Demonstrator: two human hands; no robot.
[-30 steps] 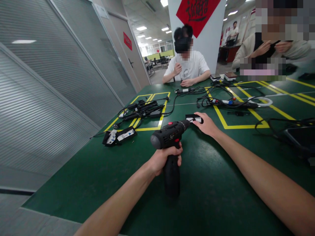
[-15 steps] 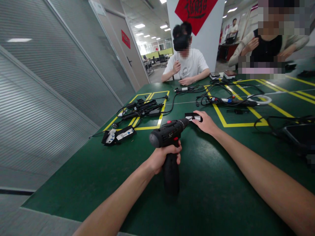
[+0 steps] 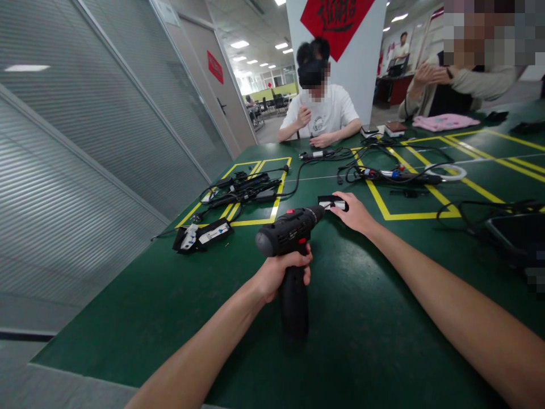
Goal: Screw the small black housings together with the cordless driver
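Observation:
My left hand [image 3: 279, 274] is wrapped around the grip of a black cordless drill [image 3: 293, 232] with red buttons. The drill's body is level and its chuck points away to the right. Its tip meets, or nearly meets, a small black box with a white piece in it [image 3: 327, 200]; whether the bit touches cannot be made out. My right hand [image 3: 354, 213] closes its fingers on the right end of that box, on the table. Left of the drill lie a black case with white and blue parts [image 3: 216, 230] and a white piece [image 3: 189, 237] beside it.
A tangle of black cables and adapters [image 3: 251, 187] lies within yellow tape at the left. More cables and a white ring [image 3: 452, 172] are at the right. A dark device [image 3: 517, 236] sits near the right edge. A person [image 3: 326, 116] wearing a headset sits across the green table.
Both my hands, the drill and the box keep their places relative to each other; the view shifts slightly. The person at the far right has brought their hands together, and a pink cloth shows more clearly.

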